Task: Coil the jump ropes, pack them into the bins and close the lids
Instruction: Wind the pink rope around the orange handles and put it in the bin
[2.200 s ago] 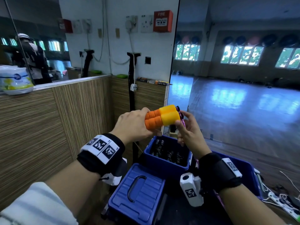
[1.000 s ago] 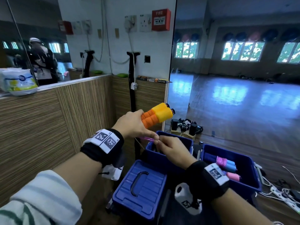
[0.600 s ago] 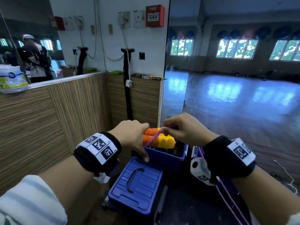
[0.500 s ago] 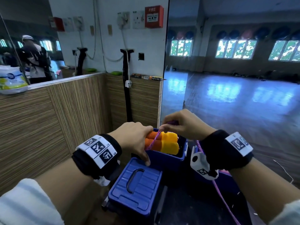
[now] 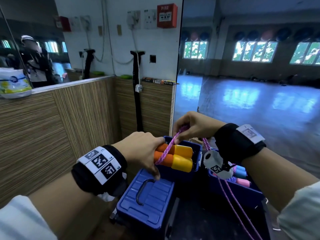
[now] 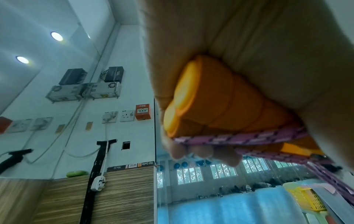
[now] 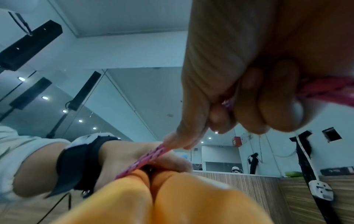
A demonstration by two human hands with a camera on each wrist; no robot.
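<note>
Coiling underway: left hand (image 5: 142, 153) is clutching paired handles (image 5: 173, 159) while right hand (image 5: 194, 125) is pinching the rope (image 5: 168, 148); next wrap likely needs tension.

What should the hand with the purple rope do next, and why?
Probably carry the rope down and around the two orange handles for another wrap. The left hand grips both handles together over the open bin, the right hand pinches the rope just above them, one strand already crosses them, and a long tail hangs loose below.
</note>
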